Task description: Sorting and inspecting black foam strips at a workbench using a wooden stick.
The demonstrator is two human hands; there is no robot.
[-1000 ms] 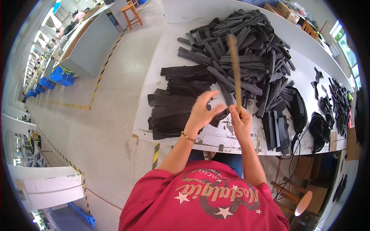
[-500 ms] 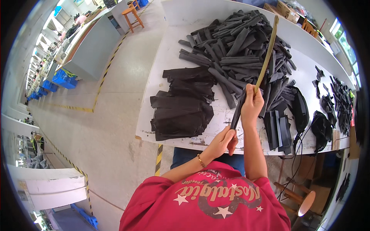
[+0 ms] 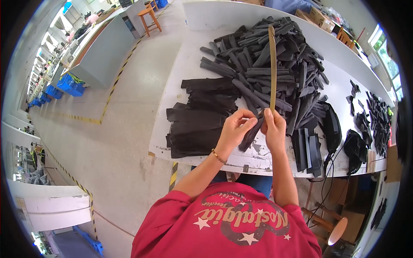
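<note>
My right hand (image 3: pixel 275 131) is closed around the lower end of a long, thin, yellowish flat stick (image 3: pixel 273 69), which points away from me over the pile. Beside it on the left, my left hand (image 3: pixel 234 131) pinches a dark fabric tube (image 3: pixel 251 136) near its upper end. This tube hangs slanted between my hands, just above the near part of the table. Beyond my hands lies a big heap of similar dark grey fabric tubes (image 3: pixel 271 77). Flattened black fabric pieces (image 3: pixel 195 135) are stacked left of my left hand.
The white table (image 3: pixel 161 124) has a raised back wall. On its right lie dark flat strips (image 3: pixel 307 148), two black pouch-like objects (image 3: pixel 355 148) with cords, and a pile of black scraps (image 3: pixel 379 122). A wooden stool (image 3: pixel 337 230) stands below right.
The stick has swung left to nearly upright in the picture. My left hand has moved up and away from the table's near edge, and the fabric tube now hangs between my hands.
</note>
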